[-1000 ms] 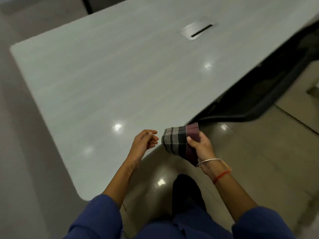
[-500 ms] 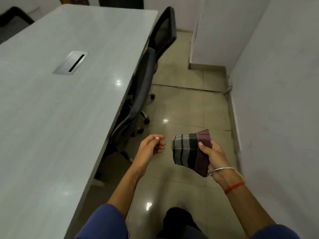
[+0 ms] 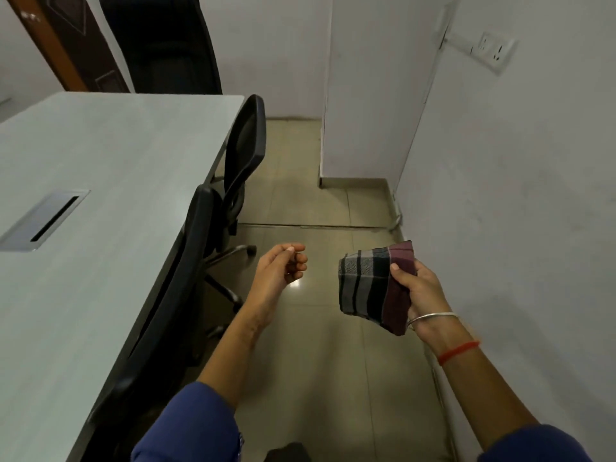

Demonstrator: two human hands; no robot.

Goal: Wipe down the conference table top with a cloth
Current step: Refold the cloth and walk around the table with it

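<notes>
Head view: right hand [image 3: 420,292] grip covers cloth [image 3: 366,288] edge; table [image 3: 83,295] cut off left.

A: Left?
B: Surface [image 3: 100,155], cable box [image 3: 43,220] set in it; near chair [image 3: 180,278] and far chair [image 3: 246,151] tucked at its right edge; third chair [image 3: 166,45] behind its far end.
A: Right?
B: Wall [image 3: 516,211], socket [image 3: 495,53] on it.
A: Between?
B: Floor [image 3: 333,361]; above it, cloth [image 3: 370,281] in right hand [image 3: 423,291], left hand [image 3: 276,275] beside.

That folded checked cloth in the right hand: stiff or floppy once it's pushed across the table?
Likely floppy: the cloth curves around the right hand instead of lying flat. Probably light: one thumb pinch holds it up.
</notes>
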